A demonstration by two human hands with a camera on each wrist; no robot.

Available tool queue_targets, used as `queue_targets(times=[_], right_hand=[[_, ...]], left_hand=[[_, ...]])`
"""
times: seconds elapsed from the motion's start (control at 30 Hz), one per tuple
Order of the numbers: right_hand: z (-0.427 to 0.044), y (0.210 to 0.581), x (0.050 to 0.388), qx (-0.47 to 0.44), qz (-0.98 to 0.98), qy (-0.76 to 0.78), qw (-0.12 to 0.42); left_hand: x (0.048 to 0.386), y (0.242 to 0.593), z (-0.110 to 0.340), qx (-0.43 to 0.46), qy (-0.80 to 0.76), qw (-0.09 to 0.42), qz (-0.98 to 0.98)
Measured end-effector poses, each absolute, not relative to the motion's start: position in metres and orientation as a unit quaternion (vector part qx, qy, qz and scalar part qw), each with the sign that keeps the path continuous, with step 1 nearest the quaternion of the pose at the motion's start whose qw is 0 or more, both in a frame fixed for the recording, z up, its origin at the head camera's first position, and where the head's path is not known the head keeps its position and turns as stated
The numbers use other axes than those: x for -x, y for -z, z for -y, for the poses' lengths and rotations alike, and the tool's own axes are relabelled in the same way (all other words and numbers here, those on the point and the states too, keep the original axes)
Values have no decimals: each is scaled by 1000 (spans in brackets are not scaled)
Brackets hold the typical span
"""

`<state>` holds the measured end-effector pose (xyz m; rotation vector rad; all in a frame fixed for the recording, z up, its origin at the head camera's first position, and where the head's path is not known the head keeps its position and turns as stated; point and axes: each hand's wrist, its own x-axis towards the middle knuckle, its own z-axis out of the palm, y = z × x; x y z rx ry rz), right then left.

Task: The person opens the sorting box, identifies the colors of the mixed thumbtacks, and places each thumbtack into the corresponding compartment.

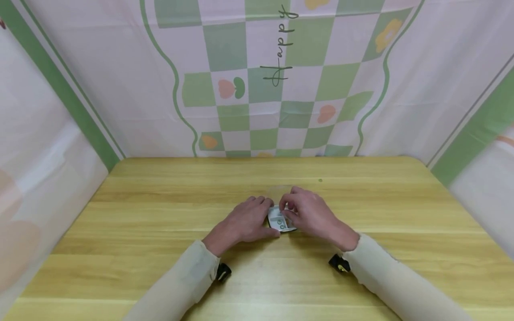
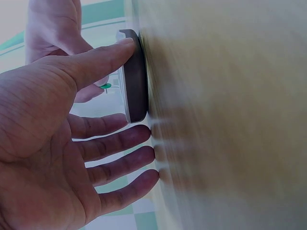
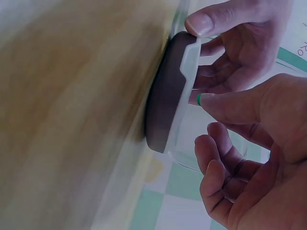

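A small compartment box (image 1: 277,219) with a white divided inside and a dark base (image 3: 165,98) lies on the table. Small green ring-shaped pieces (image 1: 280,224) show in one compartment. My left hand (image 1: 250,219) holds the box at its left side, thumb on the near edge and index finger at the far edge; its other fingertips touch the table in the left wrist view. Over the box's right part, my right hand (image 1: 311,213) pinches a tiny green piece (image 3: 198,99) between thumb and index finger. Its exact kind is too small to tell. The right hand hides some compartments.
A clear lid (image 1: 277,191) stands out behind the box. One small green piece (image 1: 320,180) lies farther back on the wooden table (image 1: 160,196). A printed cloth (image 1: 265,111) hangs along the table's back edge, with more cloth at both sides.
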<state>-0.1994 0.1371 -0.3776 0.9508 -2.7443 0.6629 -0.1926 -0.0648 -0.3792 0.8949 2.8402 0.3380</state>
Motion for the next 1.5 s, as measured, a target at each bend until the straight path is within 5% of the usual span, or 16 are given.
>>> queue_targets(times=[1.5], right_hand=[[-146,357,196,-290,936,-199,19]], left_hand=[[193,380,64,-297,-120,64,-945]])
